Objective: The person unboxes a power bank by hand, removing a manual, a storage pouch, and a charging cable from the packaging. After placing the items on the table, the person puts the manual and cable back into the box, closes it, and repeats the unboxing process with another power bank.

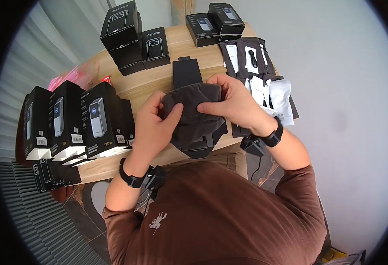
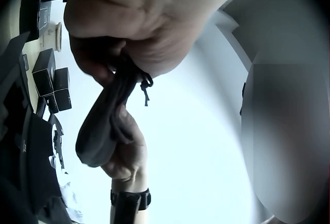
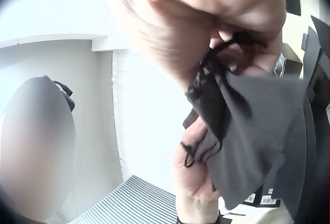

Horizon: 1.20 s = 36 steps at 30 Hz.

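Note:
A dark grey drawstring pouch [image 1: 194, 117] of soft cloth is stretched between both hands, over an opened black box [image 1: 187, 73] on the table. My left hand [image 1: 155, 123] pinches its left edge, thumb on the near face. On the opposite edge, my right hand [image 1: 236, 104] grips the cloth between thumb and fingers. In the right wrist view, the pouch [image 3: 258, 131] hangs down from the fingers, and a black cord [image 3: 216, 51] shows at its gathered mouth. A knotted cord end [image 2: 146, 84] dangles beside the pouch in the left wrist view. What the pouch contains is hidden.
Black printed boxes [image 1: 99, 117] stand in a row at the left table edge. Stacked boxes [image 1: 121, 26] are at the back left, more boxes [image 1: 227, 20] at the back right. Grey pouches [image 1: 264, 64] with papers and cables lie right, beside a white plastic bag [image 1: 282, 97].

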Tool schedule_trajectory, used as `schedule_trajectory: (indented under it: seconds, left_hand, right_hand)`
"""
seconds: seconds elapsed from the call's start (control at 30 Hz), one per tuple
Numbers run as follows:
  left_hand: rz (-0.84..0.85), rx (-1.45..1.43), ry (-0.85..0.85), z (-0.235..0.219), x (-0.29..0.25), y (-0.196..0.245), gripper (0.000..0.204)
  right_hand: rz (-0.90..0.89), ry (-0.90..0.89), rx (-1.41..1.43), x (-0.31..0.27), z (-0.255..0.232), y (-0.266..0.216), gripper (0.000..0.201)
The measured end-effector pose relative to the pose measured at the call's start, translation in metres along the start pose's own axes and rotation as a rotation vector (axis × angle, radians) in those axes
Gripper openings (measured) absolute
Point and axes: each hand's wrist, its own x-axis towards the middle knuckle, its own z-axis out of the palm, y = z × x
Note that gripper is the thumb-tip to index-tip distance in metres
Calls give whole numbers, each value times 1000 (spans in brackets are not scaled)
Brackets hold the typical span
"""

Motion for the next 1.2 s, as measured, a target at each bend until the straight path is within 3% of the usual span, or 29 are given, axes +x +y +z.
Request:
schedule_trajectory:
  seconds: [0.07,0.17,0.3,0.4,0.5,0.57,0.8,0.93,1.03,1.07,1.2]
  left_hand:
    - [84,291,76,4,-1,2,18]
    - [130,216,116,16,0,-3,24]
    - [-6,-98,32,16,3,-12,21]
    - [-199,-150,-60,14,0,-14,19]
    - [-300,-84,-149,18,-2,-28,18]
    - [-359,-35,-199,24,-2,-50,20]
    - [-49,332,-190,31,9,-73,13]
    - [146,525,-241,25,-4,-65,10]
    - [253,622,-278,21,-17,-71,15]
    - [286,682,-283,23,-22,-70,17]
    - [354,930,-313,26,-32,-57,24]
  right_hand:
    - [-111,93,-23,-3,13,14,28]
    - [-210,176,-173,-7,35,23,30]
    - [-252,141,-92,-8,37,17,33]
    - [-175,24,-125,-8,34,22,35]
    - [49,-50,-142,1,25,46,35]
    - [110,-19,-237,3,23,64,37]
    - [-57,144,-550,6,21,72,32]
    - [82,25,-436,-6,25,63,34]
    - [-394,-63,-779,-28,28,81,45]
    - [-296,-159,-749,-33,32,81,54]
    - [-493,-129,-1210,-44,44,84,56]
